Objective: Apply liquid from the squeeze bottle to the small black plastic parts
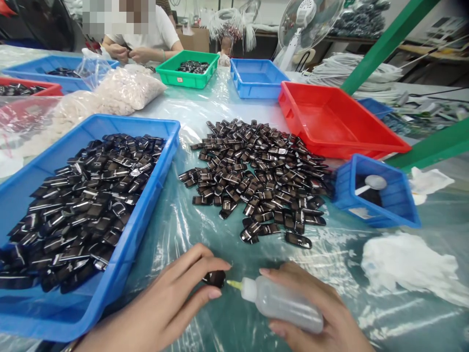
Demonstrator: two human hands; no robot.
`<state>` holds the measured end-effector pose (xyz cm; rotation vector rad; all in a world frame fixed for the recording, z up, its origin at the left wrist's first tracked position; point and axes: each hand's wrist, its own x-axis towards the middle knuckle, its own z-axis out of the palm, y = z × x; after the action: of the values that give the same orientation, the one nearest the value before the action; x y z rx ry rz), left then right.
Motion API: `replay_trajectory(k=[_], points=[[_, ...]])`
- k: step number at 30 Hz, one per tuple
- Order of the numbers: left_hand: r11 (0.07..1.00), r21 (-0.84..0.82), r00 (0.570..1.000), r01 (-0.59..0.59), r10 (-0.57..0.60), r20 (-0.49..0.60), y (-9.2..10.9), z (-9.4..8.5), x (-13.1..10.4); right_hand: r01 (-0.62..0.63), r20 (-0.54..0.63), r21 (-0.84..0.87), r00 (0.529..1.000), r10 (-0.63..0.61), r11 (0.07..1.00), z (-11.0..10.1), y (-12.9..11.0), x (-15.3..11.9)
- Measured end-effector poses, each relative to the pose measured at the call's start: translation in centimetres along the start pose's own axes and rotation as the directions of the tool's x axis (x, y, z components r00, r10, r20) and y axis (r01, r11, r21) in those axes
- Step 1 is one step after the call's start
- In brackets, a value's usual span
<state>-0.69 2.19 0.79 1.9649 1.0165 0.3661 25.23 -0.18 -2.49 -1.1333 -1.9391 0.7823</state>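
Pinching one dark glossy piece point(216, 278) between thumb and fingers, your left grip point(186, 288) holds it right at the yellow nozzle point(234, 284) of the squeeze bottle point(282, 304); you can't tell here whether they touch. Your right grip point(311, 298) is closed around that bottle, thumb and fingers on its sides. Squeezing too hard could flood the piece or wet your left fingertips, and a wet pinch could let it slip. A wandering tip could drip onto the bench point(205, 234) between your grips, or onto the loose pile point(256, 171) beyond them.

Count one held piece and one bottle. Beyond both grips lies one pile, too overlapped to count; left of your left grip stands one large blue tray point(154, 205), its pieces equally uncountable. Right of your right grip lie two white cloths point(406, 266), with one small blue bin point(346, 195) holding one scoop point(375, 182), and, farther off, one large red tray point(330, 112).
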Motion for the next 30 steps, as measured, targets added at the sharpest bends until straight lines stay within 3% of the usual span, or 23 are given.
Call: replay_trajectory(k=[7, 14, 30], points=[[0.993, -0.109, 0.999, -0.034, 0.032, -0.02, -0.3, 0.4, 0.1, -0.011, 0.037, 0.035, 0.999, 0.01, 0.999, -0.4, -0.4, 0.6], [0.993, -0.115, 1.0, -0.027, 0.026, -0.009, -0.1, 0.3, -0.2, -0.017, 0.075, -0.011, 0.997, 0.018, 1.0, -0.9, -1.0, 1.0], [0.992, -0.122, 0.995, -0.036, 0.024, -0.1, -0.5, 1.0, -0.4, -0.055, 0.109, 0.014, 0.993, 0.053, 0.998, -0.8, -0.4, 0.3]])
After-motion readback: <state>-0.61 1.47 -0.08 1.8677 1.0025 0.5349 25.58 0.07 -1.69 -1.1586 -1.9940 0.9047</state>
